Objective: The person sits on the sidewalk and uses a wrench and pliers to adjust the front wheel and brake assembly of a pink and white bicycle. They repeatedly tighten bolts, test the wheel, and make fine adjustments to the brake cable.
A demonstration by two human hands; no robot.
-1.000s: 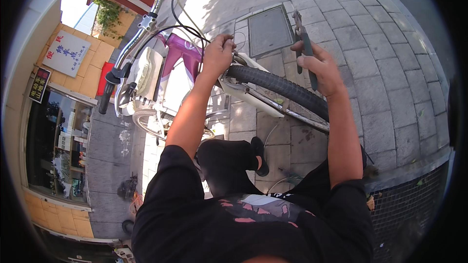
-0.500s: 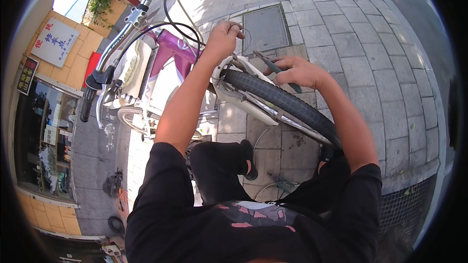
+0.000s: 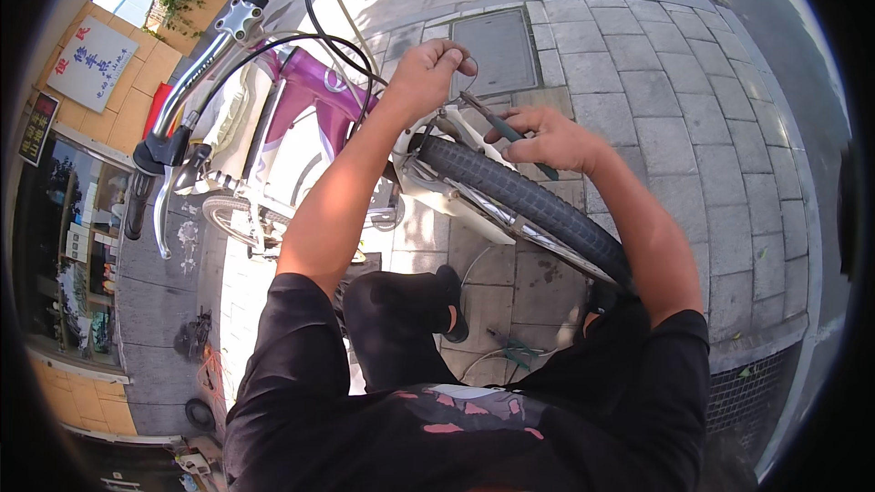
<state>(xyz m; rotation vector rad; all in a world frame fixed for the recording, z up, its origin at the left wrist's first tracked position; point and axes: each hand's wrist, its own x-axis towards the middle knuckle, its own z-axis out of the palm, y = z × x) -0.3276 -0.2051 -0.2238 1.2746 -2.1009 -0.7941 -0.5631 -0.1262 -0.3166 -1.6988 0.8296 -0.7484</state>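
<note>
A bicycle with a purple frame (image 3: 319,91), silver handlebar (image 3: 200,73) and loose cables is tipped in front of me, its black tyre (image 3: 524,205) running diagonally toward my right arm. My left hand (image 3: 428,75) is closed with fingertips pinched on a thin wire (image 3: 475,73), which makes a small loop above the wheel. My right hand (image 3: 551,141) grips dark-handled pliers (image 3: 497,123), angled up-left. Their jaws are just below my left fingertips, by the wire; whether they touch it I cannot tell. Metal fittings sit beside the tyre's upper end, partly hidden by my left hand.
A storefront window (image 3: 73,246) and white signboard (image 3: 100,64) stand left, with a spare tyre (image 3: 200,415) and clutter below. A grey utility cover (image 3: 497,46) is set in the paving ahead. A hose (image 3: 474,260) lies near my feet; a grate (image 3: 752,392) is lower right.
My right hand has moved left, tilting the pliers from upright to diagonal, jaws toward my left hand. My left hand has risen slightly. The handlebar appears farther left in view.
</note>
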